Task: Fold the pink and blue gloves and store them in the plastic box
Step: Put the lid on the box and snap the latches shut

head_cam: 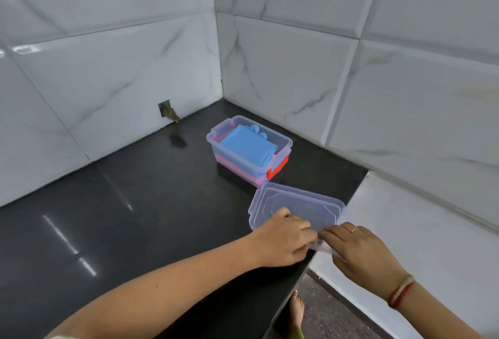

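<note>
Gloves lie folded inside one clear plastic box with no lid on it: the blue glove on top, filling most of the opening, and the pink glove beneath it, showing through the wall. One red latch hangs on the box's near end. The box stands on the black counter near the corner where two tiled walls meet, with a strip of bare counter between it and each wall. One clear lid lies just beside the box, nearer the person, at the counter's right edge, its near corner jutting past the edge. To the left, a wide stretch of counter is open. The left hand rests on the lid's near side with fingers curled down onto it. The right hand, fingers bent and close together, pinches the overhanging near rim. Both hands touch the lid and nearly meet.
</note>
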The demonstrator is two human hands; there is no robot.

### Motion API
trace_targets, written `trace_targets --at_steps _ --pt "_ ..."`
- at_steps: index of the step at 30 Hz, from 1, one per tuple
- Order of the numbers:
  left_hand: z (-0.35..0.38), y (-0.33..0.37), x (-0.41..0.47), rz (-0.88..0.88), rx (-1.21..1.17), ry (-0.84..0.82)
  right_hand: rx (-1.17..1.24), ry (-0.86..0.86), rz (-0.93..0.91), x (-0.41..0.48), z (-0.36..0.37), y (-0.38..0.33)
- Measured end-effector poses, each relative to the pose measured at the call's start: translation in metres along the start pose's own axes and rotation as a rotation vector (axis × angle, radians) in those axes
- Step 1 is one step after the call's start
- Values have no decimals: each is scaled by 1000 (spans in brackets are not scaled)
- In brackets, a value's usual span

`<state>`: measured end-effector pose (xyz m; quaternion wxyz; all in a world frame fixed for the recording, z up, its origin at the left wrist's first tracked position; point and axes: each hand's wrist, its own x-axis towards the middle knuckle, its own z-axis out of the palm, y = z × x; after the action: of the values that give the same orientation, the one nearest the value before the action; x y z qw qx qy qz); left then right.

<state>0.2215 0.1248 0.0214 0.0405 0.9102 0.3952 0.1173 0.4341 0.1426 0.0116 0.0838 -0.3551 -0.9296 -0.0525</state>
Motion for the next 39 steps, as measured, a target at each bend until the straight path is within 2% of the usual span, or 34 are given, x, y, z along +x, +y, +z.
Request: trace_targets --at_steps 4,8,12,16,21,23,26,29,34,39 --pt "-46 -3 -26 -37 -44 150 48 209 -109 17 -28 -16" --pt "-96 -34 -52 -218 -119 249 343 342 -37 57 -39 -28" --pt "-128 -83 -79 -423 -101 408 721 383 79 101 -45 -37" --pt "-142 -122 -83 -678 -381 639 1007 387 198 145 -50 -39" --pt "-133 -166 -57 -817 -654 864 1347 349 383 193 -53 -30" --pt "-129 -184 -43 -865 -685 924 1452 344 451 208 -52 -20" --pt "-121 -211 -18 -932 -641 916 1318 411 548 229 -38 2" --pt "-110 -231 10 -1021 -530 777 1102 433 603 243 -21 22" --pt "-92 -250 37 -1072 -324 658 1011 367 645 248 4 32" --pt "-75 -256 42 -1094 -231 587 961 359 675 249 13 34"
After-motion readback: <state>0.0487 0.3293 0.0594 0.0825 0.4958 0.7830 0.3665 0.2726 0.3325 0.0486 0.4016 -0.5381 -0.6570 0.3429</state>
